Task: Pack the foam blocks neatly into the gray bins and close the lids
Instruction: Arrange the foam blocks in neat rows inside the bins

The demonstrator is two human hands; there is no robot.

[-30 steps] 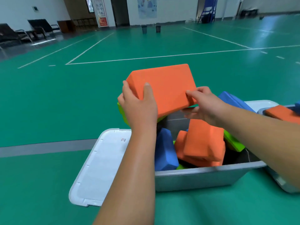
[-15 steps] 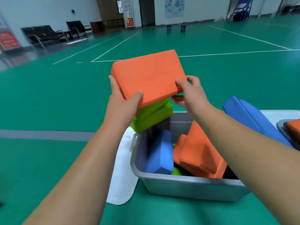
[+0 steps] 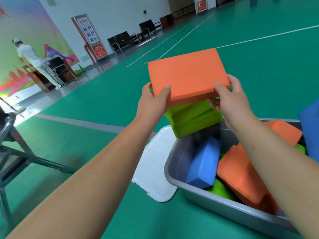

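The gray bin sits open on the green floor, and its white lid lies flat just beside its left wall. Inside, a blue foam block and an orange one lean at odd angles over green pieces, so I'd say the packing is far from neat.

I'm holding a stack over the bin's far left corner: an orange foam block on top of two green foam blocks. The orange block lies broad face up, tipped slightly toward me. Its long axis runs across my view from hand to hand, and the green pair sits roughly parallel beneath it.

My left hand grips the near left corner and my right hand the near right, thumbs pressed on top and fingers curled beneath. I can't tell how far those fingers carry the green blocks.

I judge this to be the placing step. Next, the leaning blocks need flattening so the stack can go down level.
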